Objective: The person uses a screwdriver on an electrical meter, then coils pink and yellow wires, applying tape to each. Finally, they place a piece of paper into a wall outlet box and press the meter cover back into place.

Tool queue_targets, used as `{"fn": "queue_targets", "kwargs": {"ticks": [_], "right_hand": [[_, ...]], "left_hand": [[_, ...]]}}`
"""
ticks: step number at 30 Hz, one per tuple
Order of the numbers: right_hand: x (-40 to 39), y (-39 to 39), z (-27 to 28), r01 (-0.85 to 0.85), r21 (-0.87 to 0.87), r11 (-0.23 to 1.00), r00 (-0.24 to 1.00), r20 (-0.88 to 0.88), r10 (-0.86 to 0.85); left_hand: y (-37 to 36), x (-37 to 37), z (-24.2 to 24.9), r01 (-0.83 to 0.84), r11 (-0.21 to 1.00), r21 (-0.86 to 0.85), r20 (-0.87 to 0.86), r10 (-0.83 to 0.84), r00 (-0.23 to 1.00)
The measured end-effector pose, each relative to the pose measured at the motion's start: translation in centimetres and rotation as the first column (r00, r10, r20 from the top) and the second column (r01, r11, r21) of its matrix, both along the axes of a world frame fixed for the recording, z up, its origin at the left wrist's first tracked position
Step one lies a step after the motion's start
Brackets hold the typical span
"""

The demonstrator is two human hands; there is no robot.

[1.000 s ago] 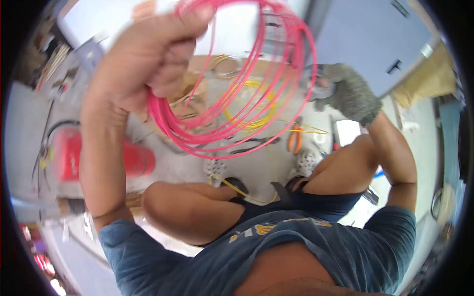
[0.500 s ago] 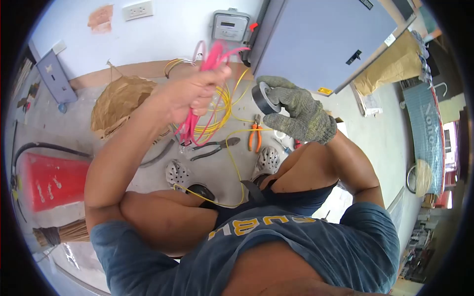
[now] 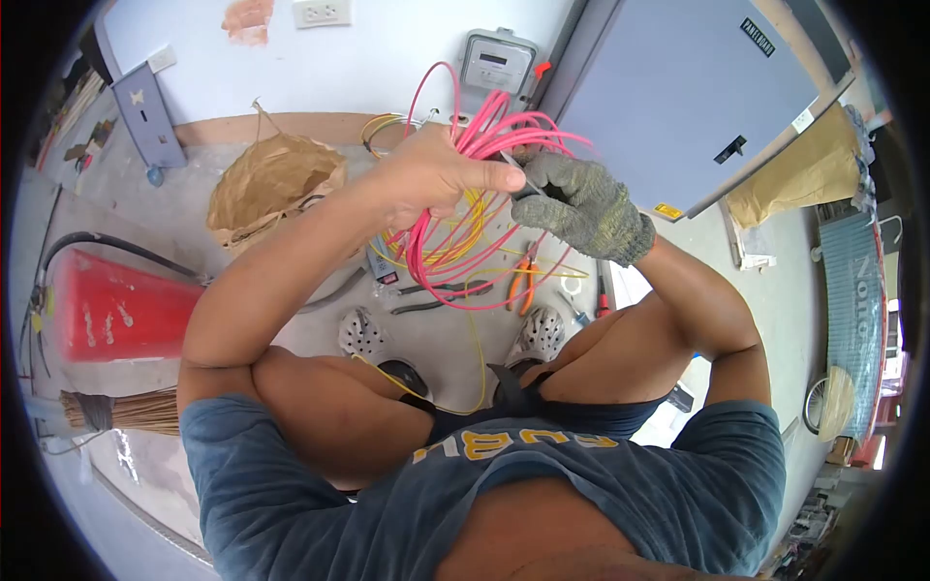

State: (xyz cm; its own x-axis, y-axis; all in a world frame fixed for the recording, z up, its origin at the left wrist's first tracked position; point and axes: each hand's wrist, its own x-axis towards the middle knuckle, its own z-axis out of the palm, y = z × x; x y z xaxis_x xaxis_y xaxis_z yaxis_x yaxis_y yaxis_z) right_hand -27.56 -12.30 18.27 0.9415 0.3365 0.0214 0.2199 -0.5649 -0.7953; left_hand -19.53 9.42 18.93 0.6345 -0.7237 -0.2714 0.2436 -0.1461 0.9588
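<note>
Left hand (image 3: 421, 179) gripped pink wire coil (image 3: 499, 126); gloved right hand (image 3: 586, 208) pinched dark tape roll (image 3: 529, 189). Cabinet label (image 3: 758, 38) read "PANELBOARD".

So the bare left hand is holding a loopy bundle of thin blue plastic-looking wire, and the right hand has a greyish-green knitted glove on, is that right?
Not quite: the loopy bundle of thin plastic-looking wire is bright pink, not blue, as the head view shows. The bare left hand does hold it, and the right hand does wear a greyish-green knitted glove.
</note>
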Motion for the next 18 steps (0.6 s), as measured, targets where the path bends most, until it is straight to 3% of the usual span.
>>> {"fn": "queue_targets", "kwargs": {"ticks": [4, 7, 9, 10, 11, 13, 16, 18], "right_hand": [[0.0, -0.1, -2.2, 0.052, 0.139, 0.989, 0.993, -0.11, -0.036], [0.6, -1.1, -2.5, -0.05, 0.267, 0.962, 0.973, -0.204, 0.107], [1.0, -1.4, -3.5, -0.266, 0.33, 0.906, 0.964, 0.099, 0.247], [1.0, -1.7, -3.4, -0.223, 0.414, 0.883, 0.958, -0.074, 0.277], [0.9, -1.3, -3.3, -0.231, 0.408, 0.883, 0.955, -0.078, 0.285], [0.9, -0.5, -3.2, -0.04, 0.566, 0.823, 0.965, -0.191, 0.178], [1.2, -0.6, -2.6, -0.034, 0.405, 0.914, 0.989, -0.118, 0.089], [1.4, -1.6, -3.6, -0.028, 0.309, 0.951, 0.986, -0.148, 0.077]], "left_hand": [[0.4, 0.8, -2.3, 0.011, 0.999, -0.05, -0.13, -0.018, 0.991], [0.3, 1.3, -2.9, 0.004, 0.994, -0.112, -0.229, -0.029, 0.973], [0.3, 1.4, -3.3, -0.009, 0.991, -0.134, -0.251, -0.025, 0.968], [0.3, 1.4, -3.2, -0.017, 0.99, -0.14, -0.251, -0.019, 0.968], [0.2, 1.3, -3.1, -0.057, 0.986, -0.158, -0.236, 0.018, 0.972], [0.1, 1.1, -2.7, -0.104, 0.978, -0.182, -0.224, 0.061, 0.973], [-0.1, 0.6, -1.5, -0.144, 0.98, -0.135, -0.171, 0.12, 0.978], [-0.5, -0.1, -0.7, -0.163, 0.985, -0.05, -0.004, 0.163, 0.987]]}}
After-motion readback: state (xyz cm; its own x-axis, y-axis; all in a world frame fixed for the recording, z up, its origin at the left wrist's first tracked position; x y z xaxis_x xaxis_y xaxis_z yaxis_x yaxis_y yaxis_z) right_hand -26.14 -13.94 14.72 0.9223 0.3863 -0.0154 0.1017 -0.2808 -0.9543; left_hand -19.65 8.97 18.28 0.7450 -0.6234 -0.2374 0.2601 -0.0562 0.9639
